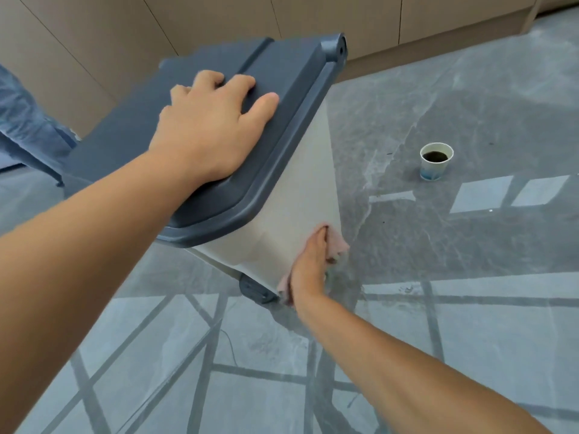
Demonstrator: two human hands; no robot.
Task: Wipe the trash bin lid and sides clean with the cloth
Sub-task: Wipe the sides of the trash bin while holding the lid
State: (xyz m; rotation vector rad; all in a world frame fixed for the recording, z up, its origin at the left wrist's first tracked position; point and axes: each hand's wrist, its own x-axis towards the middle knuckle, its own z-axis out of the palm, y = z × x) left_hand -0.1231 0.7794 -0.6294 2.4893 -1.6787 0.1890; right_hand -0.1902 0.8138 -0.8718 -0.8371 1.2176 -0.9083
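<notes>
Head view: trash bin [294, 195], centre — left hand [210, 126] spread flat on dark lid [150, 120], steadying, gripping nothing. Right hand [308, 264] at 5 o'clock presses pink cloth [336, 245] against pale side. Paper cup [436, 161] at 3 o'clock, well apart.

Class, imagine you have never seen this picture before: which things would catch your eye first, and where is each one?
First, the bin at centre, with its dark blue lid and the left hand pressed flat on top. Next, the right hand low on the bin's pale side, pressing a pink cloth against it. Last, a paper cup of dark liquid standing alone on the grey floor to the right.
</notes>
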